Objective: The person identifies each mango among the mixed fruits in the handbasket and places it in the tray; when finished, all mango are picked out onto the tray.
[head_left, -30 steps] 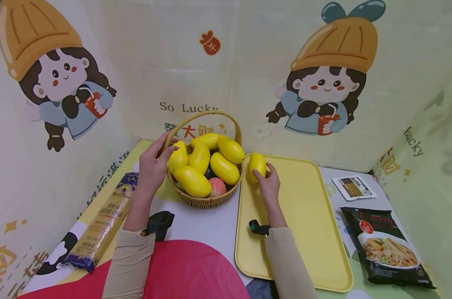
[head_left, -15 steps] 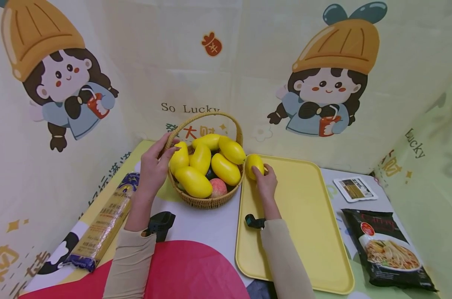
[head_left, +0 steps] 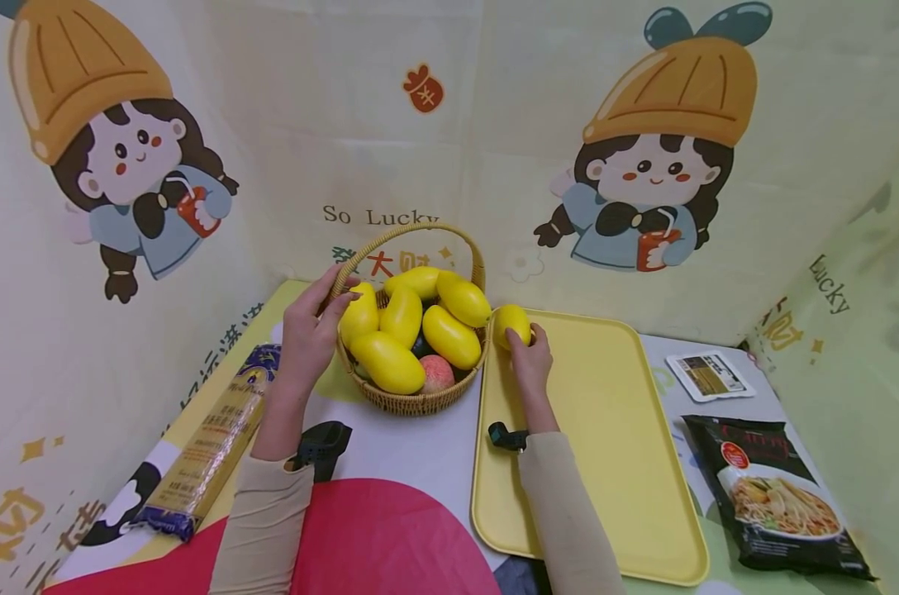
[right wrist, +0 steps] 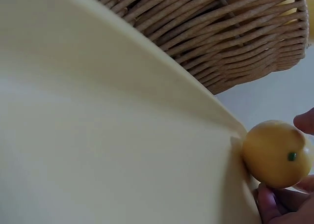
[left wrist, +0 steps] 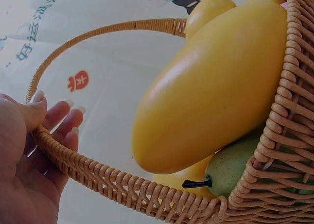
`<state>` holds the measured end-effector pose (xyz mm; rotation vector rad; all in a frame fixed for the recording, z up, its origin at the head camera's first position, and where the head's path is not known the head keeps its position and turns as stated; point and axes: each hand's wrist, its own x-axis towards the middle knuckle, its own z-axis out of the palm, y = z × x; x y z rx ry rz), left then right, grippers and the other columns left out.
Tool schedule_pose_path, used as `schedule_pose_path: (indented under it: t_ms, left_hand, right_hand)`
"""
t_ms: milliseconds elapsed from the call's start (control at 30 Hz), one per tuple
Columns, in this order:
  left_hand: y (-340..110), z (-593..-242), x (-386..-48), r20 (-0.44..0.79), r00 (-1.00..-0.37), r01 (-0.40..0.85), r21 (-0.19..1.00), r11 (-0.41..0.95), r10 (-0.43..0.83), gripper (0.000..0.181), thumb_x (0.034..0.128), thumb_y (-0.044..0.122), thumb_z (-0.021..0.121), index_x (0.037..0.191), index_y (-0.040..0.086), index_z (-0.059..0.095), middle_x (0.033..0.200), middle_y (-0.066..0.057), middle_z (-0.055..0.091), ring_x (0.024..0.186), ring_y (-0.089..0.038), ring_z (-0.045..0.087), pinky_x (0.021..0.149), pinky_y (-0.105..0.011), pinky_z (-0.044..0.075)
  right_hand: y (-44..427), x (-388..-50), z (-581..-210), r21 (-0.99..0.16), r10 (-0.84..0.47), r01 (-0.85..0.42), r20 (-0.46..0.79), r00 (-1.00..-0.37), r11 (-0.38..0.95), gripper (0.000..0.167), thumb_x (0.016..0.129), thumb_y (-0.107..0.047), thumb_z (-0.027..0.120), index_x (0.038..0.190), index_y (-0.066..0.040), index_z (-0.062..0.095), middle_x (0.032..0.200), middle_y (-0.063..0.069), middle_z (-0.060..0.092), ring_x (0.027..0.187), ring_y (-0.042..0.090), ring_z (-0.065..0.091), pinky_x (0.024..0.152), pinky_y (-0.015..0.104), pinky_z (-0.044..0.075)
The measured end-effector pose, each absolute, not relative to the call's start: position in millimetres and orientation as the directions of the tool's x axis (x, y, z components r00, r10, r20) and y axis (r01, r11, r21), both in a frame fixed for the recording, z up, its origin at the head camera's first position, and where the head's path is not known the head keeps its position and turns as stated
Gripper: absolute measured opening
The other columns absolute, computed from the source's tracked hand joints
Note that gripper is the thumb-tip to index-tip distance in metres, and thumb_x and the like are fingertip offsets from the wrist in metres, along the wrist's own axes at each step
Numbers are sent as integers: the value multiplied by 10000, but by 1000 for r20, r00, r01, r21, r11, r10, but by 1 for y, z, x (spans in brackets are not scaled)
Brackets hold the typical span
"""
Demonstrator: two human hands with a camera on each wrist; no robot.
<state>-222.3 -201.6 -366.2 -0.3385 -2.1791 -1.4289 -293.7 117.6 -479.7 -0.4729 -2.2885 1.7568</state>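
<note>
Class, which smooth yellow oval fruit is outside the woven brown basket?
The yellow fruit held by the right hand; every other one visible sits inside the basket.

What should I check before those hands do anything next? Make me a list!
1. Right hand grips a yellow fruit: ok.
2. Left hand is at the handle, thumb and fingers on either side: ok.
3. Basket stands upright: ok.
4. That yellow fruit is off the tray: cannot tell.
5. Noodle packet lies apart from the tray: ok.
6. Basket fruit sits below the rim: not ok, some sticks up above it.
</note>
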Motion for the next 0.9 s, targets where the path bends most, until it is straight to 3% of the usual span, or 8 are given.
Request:
schedule_pose_path:
  t_ms: [100, 400, 500, 733, 900]
  left_hand:
    - [-202, -366, -222, 539, -840, 466, 778, 420, -67, 464, 1023, 198, 529, 1479, 261, 476, 1278, -61, 669, 1073, -136, 679, 966, -110, 493]
    - [-203, -367, -221, 576, -816, 506, 755, 418, -53, 463, 1026, 188, 525, 1485, 219, 475, 1282, -83, 668, 1035, 91, 624, 961, -99, 490]
    - [-203, -367, -221, 572, -818, 500, 756, 423, -56, 464, 1025, 194, 526, 1484, 234, 474, 1281, -77, 669, 1040, 58, 639, 959, -100, 491]
    - [-203, -367, -222, 552, -832, 479, 767, 428, -58, 466, 1027, 203, 520, 1488, 250, 467, 1287, -59, 664, 1085, -165, 677, 959, -102, 492]
    - [-203, -366, -222, 552, -832, 479, 767, 428, -58, 472, 1025, 185, 525, 1494, 169, 465, 1293, -62, 662, 1089, -175, 675, 958, -98, 490]
  right_hand:
    - [121, -294, -480, -964, 376, 117, -19, -926, 240, 677, 913, -383, 637, 1473, -64, 430, 1435, 203, 524, 1239, 333, 529, 1094, 472, 443]
    - [130, -289, -477, -957, 357, 69, 38, -933, 282, 706, 913, -347, 625, 1516, -76, 377, 1512, 206, 435, 1382, 357, 426, 1155, 496, 384]
    - [132, -286, -472, -959, 364, 35, 73, -928, 282, 690, 921, -349, 627, 1516, -91, 389, 1533, 186, 419, 1432, 362, 373, 1178, 522, 344]
    - [133, -280, -458, -956, 348, -83, 183, -920, 282, 623, 959, -329, 620, 1512, -131, 413, 1545, 119, 430, 1436, 321, 373, 1191, 506, 332]
    - [131, -276, -448, -948, 302, -157, 241, -922, 278, 628, 956, -359, 640, 1511, -165, 420, 1548, 73, 442, 1422, 289, 401, 1193, 464, 343]
